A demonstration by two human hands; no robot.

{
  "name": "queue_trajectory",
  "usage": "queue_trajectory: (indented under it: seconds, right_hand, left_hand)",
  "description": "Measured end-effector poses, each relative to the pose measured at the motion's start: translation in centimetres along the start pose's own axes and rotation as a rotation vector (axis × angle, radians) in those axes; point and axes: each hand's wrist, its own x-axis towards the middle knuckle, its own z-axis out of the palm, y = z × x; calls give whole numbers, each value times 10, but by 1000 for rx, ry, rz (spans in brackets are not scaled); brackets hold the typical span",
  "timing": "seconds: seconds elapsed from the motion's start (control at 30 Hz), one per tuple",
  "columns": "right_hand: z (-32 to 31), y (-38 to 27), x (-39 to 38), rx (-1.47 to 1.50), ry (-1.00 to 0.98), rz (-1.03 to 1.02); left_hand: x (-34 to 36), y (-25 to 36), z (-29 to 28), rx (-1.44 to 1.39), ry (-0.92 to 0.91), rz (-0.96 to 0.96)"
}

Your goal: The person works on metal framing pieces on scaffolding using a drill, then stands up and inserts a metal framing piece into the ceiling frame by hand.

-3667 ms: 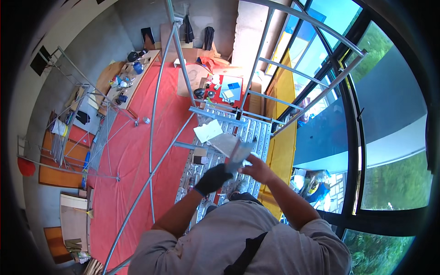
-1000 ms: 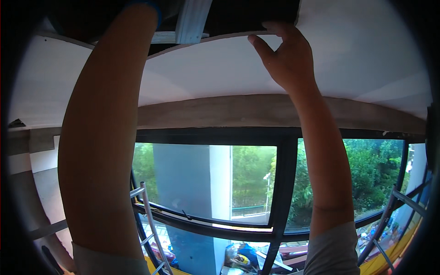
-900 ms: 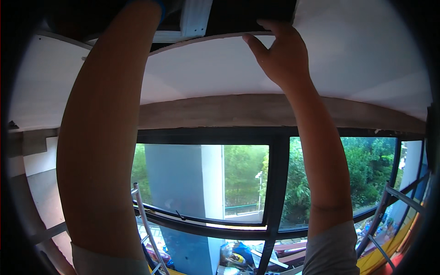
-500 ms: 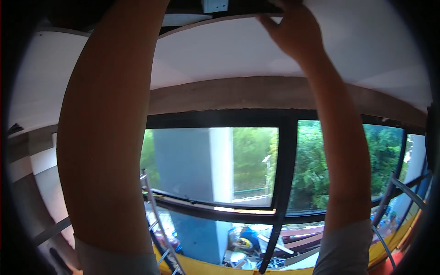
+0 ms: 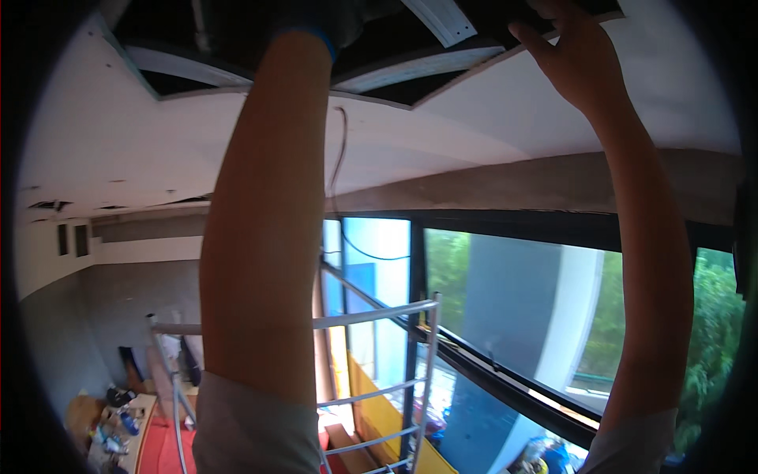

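Both my arms reach up to a dark opening in a white ceiling panel. My left hand is up inside the opening, dark and blurred past a blue band at the wrist, so its fingers cannot be made out. Beside the panel's cut edge on the right is my right hand, thumb held apart from the fingers, whose tips reach toward the top of the picture. I see nothing held in it. Grey metal ceiling channels cross the opening between my hands.
A loose cable hangs from the ceiling. Below stands a metal frame with rungs. Black-framed windows line the right side, with greenery outside. At lower left, a cluttered table stands beside red flooring.
My view has swung left, bringing the room, metal frame and cable into sight. Both arms appear farther right in the picture and remain raised; more of the ceiling opening shows.
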Motion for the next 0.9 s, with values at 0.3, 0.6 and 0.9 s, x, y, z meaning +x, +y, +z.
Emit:
queue_trajectory:
  seconds: [0.3, 0.6, 0.9]
  right_hand:
    - [33, 21, -10, 171, 215, -59]
    - [73, 45, 2, 328, 455, -238]
    - [77, 42, 0, 442, 503, -222]
  left_hand:
    - [27, -11, 0, 139, -104, -49]
    - [2, 33, 41, 461, -57, -47]
    - [-4, 53, 72, 860, -42, 51]
